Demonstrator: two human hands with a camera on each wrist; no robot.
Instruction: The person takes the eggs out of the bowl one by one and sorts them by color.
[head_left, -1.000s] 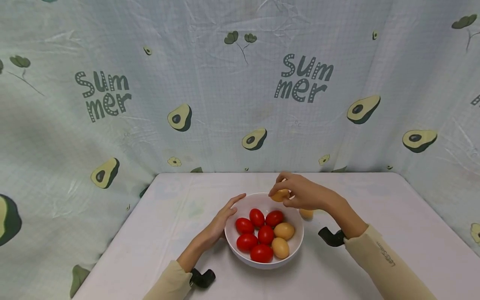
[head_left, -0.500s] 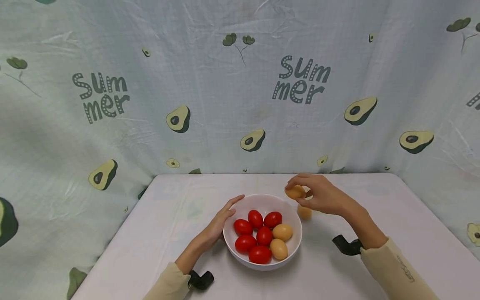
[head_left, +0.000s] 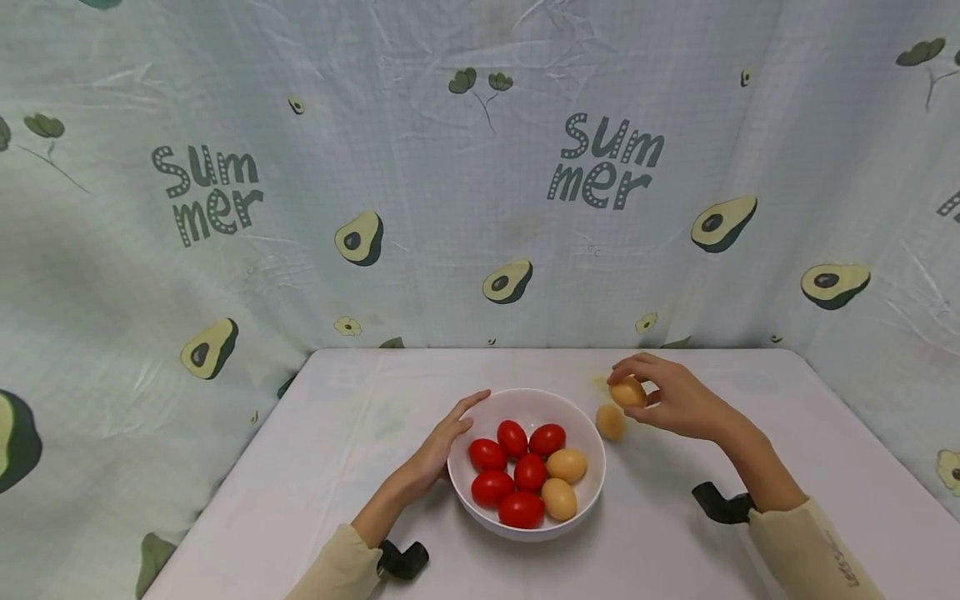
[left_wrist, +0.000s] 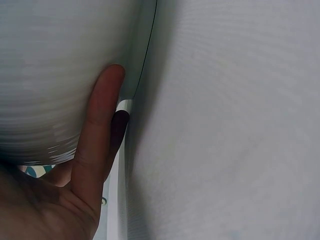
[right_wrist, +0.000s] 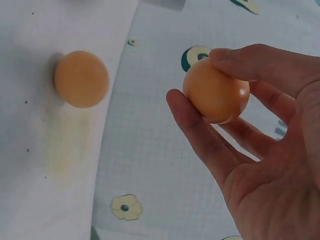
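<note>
In the head view, my right hand (head_left: 678, 400) pinches a brown egg (head_left: 627, 392) between thumb and fingers, raised to the right of a white bowl (head_left: 525, 533). The right wrist view shows the held egg (right_wrist: 216, 91) between the thumb and fingers. Another brown egg (head_left: 611, 422) lies on the table just beside the bowl's right rim. Inside the bowl are several glossy red egg-shaped pieces (head_left: 522, 510) and two brown eggs (head_left: 559, 499). My left hand (head_left: 431, 454) rests against the bowl's left side; the left wrist view shows a straight finger (left_wrist: 95, 130) along its outer wall.
The bowl stands on a white-covered table (head_left: 360, 433). A pale curtain (head_left: 420, 167) printed with avocados and the word "summer" hangs behind and at the sides. A black strap piece (head_left: 722, 504) sits at the right wrist, another (head_left: 405, 561) at the left.
My right hand has carried the brown egg from over the bowl's far right rim outward to the right, beyond the egg on the table. My left hand has stayed at the bowl.
</note>
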